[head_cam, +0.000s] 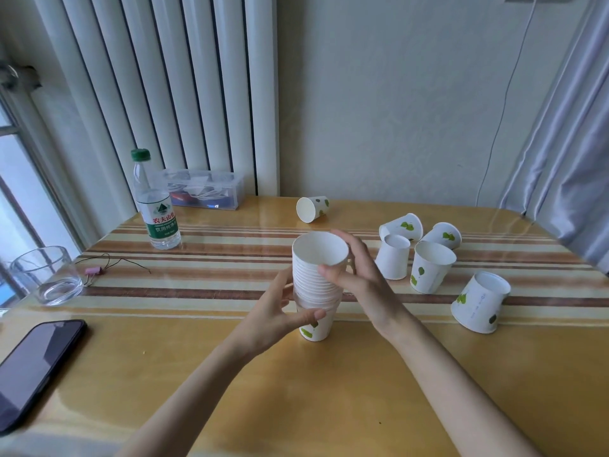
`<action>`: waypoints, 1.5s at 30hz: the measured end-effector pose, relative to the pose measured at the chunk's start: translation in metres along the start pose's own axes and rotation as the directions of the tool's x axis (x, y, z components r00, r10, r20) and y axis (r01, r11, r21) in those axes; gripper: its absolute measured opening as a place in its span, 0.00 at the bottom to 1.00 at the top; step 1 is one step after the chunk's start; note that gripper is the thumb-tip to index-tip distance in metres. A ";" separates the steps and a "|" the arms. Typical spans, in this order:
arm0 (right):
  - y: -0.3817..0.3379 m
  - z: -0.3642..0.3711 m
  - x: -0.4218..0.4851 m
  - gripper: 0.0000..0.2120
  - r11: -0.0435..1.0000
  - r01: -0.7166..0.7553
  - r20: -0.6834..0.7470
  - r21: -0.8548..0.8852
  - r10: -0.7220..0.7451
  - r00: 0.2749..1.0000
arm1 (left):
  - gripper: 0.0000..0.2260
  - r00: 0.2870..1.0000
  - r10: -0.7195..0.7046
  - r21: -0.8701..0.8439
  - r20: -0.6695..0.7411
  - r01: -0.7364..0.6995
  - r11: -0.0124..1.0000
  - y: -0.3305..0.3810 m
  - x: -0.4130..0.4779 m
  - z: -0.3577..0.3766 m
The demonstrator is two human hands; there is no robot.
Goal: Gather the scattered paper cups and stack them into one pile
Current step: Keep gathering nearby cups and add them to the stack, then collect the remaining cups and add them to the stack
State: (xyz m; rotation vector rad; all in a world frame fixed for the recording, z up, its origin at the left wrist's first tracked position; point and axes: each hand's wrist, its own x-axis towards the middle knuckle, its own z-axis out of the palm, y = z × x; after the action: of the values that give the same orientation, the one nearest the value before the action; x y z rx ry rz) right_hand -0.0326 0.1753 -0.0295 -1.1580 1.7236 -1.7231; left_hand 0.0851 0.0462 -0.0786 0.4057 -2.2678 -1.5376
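Gripping the stack of cups (317, 285) mid-table — both hands clamped on it.
Left hand (276, 311) wraps the lower cups, right hand (356, 265) pinches the top rim; six loose cups lie apart on the table (329, 390) — one (311, 208) behind, five (428, 272) scattered right.

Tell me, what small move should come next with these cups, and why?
Probably free the right hand from the tall white paper cup stack and reach for the nearest upright leaf-printed paper cup. Both hands hold the stack, and six loose cups remain on the striped yellow table.
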 end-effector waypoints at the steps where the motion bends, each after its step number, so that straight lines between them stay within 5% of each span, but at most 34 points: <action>1: 0.004 0.001 -0.002 0.29 1.000 -0.015 0.003 0.003 0.015 1.000 | 0.36 1.000 0.000 0.005 -0.003 0.000 1.000 -0.002 0.000 0.000; 22: 0.027 0.044 0.082 0.31 0.995 -0.061 -0.009 0.074 0.062 0.998 | 0.32 0.998 -0.006 -0.115 -0.066 -0.002 0.993 -0.039 0.059 -0.051; 26: 0.039 0.031 0.072 0.34 0.996 -0.080 0.010 -0.038 0.080 0.997 | 0.41 0.958 -0.011 -0.102 -0.288 -0.019 0.995 -0.021 0.035 -0.038; 29: 0.049 0.001 0.047 0.28 0.988 -0.094 -0.092 -0.125 0.082 0.992 | 0.29 0.853 0.156 0.022 -0.499 -0.167 0.986 -0.003 -0.004 -0.026; 31: 0.055 -0.024 0.025 0.24 0.983 -0.071 -0.188 -0.167 0.039 0.981 | 0.19 0.866 0.236 0.044 -0.441 -0.241 0.969 0.005 -0.021 -0.012; 33: 0.058 -0.051 0.008 0.21 0.969 -0.047 -0.342 -0.242 -0.040 0.939 | 0.15 0.921 0.269 0.041 -0.280 -0.269 0.962 0.009 -0.021 0.009; 37: 0.075 -0.098 -0.006 0.20 0.933 -0.158 -0.679 -0.323 -0.113 0.725 | 0.14 0.971 0.217 0.011 -0.103 -0.217 0.976 0.006 0.019 0.056; 45: 0.108 -0.112 0.017 0.39 0.910 -0.301 -0.777 -0.286 -0.036 0.629 | 0.31 0.995 0.054 0.019 -0.090 -0.053 0.998 -0.005 0.131 0.121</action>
State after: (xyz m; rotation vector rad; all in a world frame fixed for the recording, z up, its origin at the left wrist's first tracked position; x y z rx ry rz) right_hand -0.1582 0.2144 -0.1151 -0.3410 2.6905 -1.9769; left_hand -0.0865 0.0876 -0.1059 0.4074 -2.2058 -1.4457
